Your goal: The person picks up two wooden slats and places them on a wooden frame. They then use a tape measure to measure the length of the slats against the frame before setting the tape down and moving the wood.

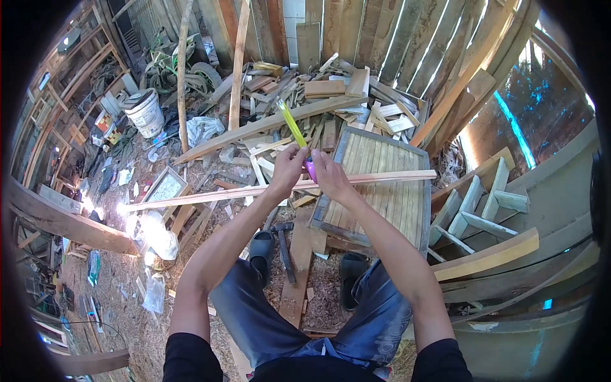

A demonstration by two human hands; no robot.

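Note:
Both my hands are raised in front of me around a tape measure with a pink-purple case (310, 169). A length of its yellow blade (292, 125) sticks out forward and to the left. My right hand (331, 176) is closed on the case. My left hand (289, 168) is closed too, its fingers at the blade close to the case. Below my hands run long thin wooden strips (388, 177), reaching across a slatted wooden panel (382, 207) with a grey frame. Between my feet lies a hammer (286, 254), its head pointing away from me.
A heap of wood offcuts (324, 89) lies against the plank wall ahead. At the left stands a white bucket (141, 113), with litter on the ground around it. To the right are a wooden lattice frame (474, 207) and a curved board (490, 254). Upright poles (182, 76) stand ahead left.

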